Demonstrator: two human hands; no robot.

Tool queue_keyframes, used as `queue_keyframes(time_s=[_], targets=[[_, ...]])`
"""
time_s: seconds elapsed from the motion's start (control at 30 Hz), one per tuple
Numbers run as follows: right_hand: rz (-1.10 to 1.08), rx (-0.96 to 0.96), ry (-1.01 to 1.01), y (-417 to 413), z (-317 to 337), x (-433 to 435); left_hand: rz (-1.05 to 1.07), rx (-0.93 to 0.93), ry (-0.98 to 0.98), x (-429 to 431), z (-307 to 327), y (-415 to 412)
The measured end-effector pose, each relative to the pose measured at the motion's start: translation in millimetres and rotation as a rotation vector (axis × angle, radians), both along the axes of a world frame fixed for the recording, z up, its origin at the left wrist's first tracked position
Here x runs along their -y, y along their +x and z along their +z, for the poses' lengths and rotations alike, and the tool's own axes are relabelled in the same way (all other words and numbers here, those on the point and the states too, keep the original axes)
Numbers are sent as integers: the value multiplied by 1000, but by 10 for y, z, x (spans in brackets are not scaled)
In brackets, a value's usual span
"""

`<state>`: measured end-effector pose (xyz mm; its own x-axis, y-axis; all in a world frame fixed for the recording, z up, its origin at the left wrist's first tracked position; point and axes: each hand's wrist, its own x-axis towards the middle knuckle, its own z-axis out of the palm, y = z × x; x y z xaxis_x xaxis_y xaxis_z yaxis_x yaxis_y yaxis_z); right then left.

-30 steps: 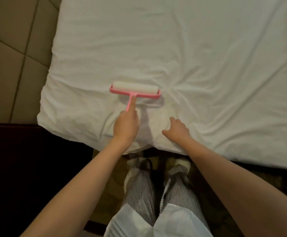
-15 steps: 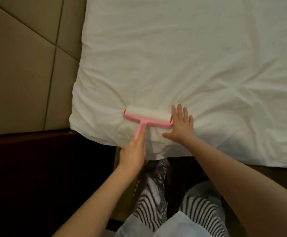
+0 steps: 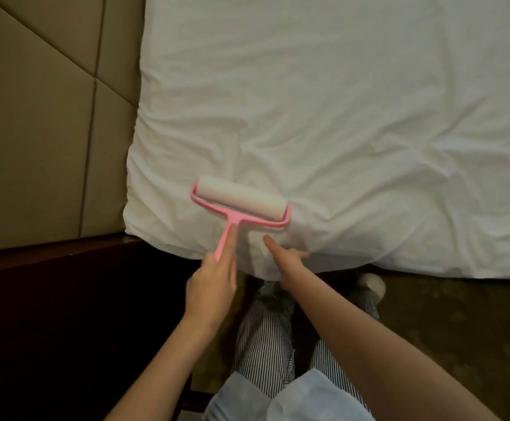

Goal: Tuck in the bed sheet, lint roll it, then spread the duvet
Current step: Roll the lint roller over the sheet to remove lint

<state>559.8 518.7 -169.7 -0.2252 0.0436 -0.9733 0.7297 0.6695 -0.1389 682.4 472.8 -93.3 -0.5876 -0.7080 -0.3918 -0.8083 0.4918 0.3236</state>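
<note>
Head view, sole cam.

Sheet [image 3: 338, 117]: white, covers the bed, smooth at far side, creased toward near edge and near-L corner. Near edge hangs over the bed side directly in front of the person.

Roller [image 3: 241, 205]: pink frame w/ white roll, lying on the sheet close to the near-L corner. Roll sits slightly skewed, L end farther from the person. Handle [image 3: 226, 238] runs back toward the person, crossing the sheet edge.

L grip [image 3: 214, 278]: clasped on lower handle, forefinger laid straight along its top, other fingers wrapped round.

R grip [image 3: 288, 253]: just R of the handle, at the sheet edge, apart from the roller. One finger stretched fwd on the cloth, the rest bent at the fold. Whether it pinches cloth: cannot tell, blurred.

Surroundings: tan padded headboard [image 3: 35, 132] along L side of bed, meeting the sheet. Dark wood ledge [image 3: 65, 299] below it. Striped trousers [image 3: 263, 344] and pale apron [image 3: 308, 399] at btm centre; light shoe [image 3: 372, 281] near bed edge, on dark floor [image 3: 445, 314].
</note>
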Motion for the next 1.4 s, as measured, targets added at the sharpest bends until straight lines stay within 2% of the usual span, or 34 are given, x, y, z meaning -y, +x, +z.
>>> queue_keyframes(time_s=[0.07, 0.17, 0.3, 0.47, 0.67, 0.77, 0.83, 0.9, 0.93, 1.0, 1.1, 1.17, 1.3, 1.4], targets=[[-202, 303, -157, -55, -3, 182, 30, 4, -74, 115, -24, 109], [-472, 441, -244, -77, -168, 376, 151, 27, -53, 390, -105, 50], [-692, 410, -220, 238, -355, 410, 190, -31, -33, 450, -253, -1], [-566, 156, -116, 320, -364, 405, 201, -42, -4, 257, -151, 81], [-293, 85, -66, 419, -438, 227, 163, -46, 29, 25, 6, 332], [-165, 37, -31, 491, -412, 270, 183, -54, -55, 103, -28, 283], [67, 23, 2, 610, -317, 329, 167, 102, -77, 255, 38, 146], [439, -19, 1, 626, -169, 402, 179, 271, 9, 420, 65, 1], [629, -78, -13, 579, -54, 459, 189, 315, 76, 528, 64, -85], [893, -281, -72, 406, 144, 616, 192, 274, 134, 805, 23, -330], [1035, -670, -127, 85, 333, 811, 170, 159, 133, 1254, -78, -747], [1153, -797, -77, -98, 321, 850, 166, 178, 142, 1383, -74, -872], [1342, -694, 86, -432, 193, 802, 143, 235, 213, 908, 54, -401], [1408, -590, 101, -597, 115, 693, 157, 265, 282, 621, 91, -149]])
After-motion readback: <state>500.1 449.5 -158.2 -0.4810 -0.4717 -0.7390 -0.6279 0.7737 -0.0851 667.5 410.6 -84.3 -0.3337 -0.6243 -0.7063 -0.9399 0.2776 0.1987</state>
